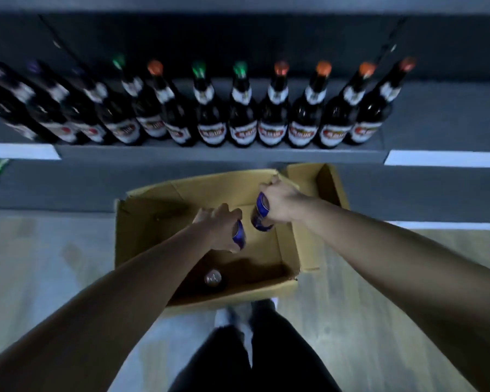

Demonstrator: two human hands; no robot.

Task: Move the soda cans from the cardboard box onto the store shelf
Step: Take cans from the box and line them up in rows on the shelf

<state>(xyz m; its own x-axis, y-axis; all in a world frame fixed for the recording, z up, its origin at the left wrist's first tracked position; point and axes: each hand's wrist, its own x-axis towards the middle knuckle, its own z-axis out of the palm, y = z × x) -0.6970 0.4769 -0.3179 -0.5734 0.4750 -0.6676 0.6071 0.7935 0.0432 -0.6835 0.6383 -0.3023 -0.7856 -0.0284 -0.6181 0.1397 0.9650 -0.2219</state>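
Note:
An open cardboard box (142,222) stands on the floor in front of a grey store shelf (210,152). My left hand (219,224) grips a blue soda can (239,238) over the middle of the box. My right hand (280,200) grips another blue soda can (261,212) from above, near the box's far right side. One more can (213,278) stands upright in the box's near left corner, its silver top showing.
A row of several dark glass bottles (244,114) with white and red labels fills the shelf. Bare shelf surface lies to the right of the bottles (441,114). My legs and shoes (246,329) stand just behind the box on the pale floor.

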